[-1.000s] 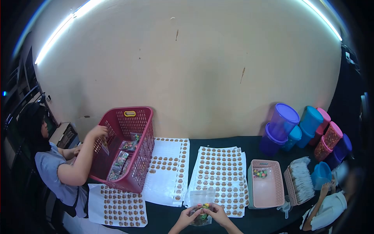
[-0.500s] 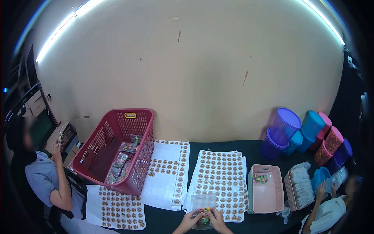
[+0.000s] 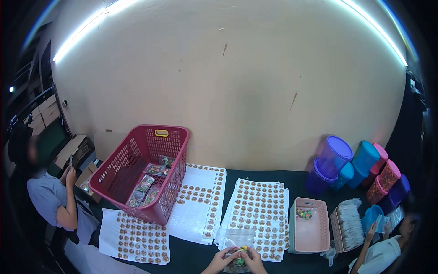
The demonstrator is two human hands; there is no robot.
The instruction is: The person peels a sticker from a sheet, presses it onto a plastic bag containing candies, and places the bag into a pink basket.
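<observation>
1. I see the left hand (image 3: 221, 260) and right hand (image 3: 253, 260) both grasping a clear bag (image 3: 239, 236) of colourful pieces — fingers pinched on its sides — at the near end of the central sheet stack (image 3: 261, 205).
2. Left of that stack stands a maroon basket (image 3: 175, 187), holding filled bags (image 3: 145, 183).
3. Right of it — a pink tray (image 3: 312, 234).

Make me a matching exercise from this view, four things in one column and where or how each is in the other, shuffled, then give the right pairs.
Things:
1. clear pouch
2. maroon basket
3. pink tray
4. narrow basket

Place or state:
a. contains a single filled packet
b. held between left hand and right hand
c. packed with a row of whitish bags
d. contains several filled packets

Pairs: 1-b, 2-d, 3-a, 4-c
</observation>
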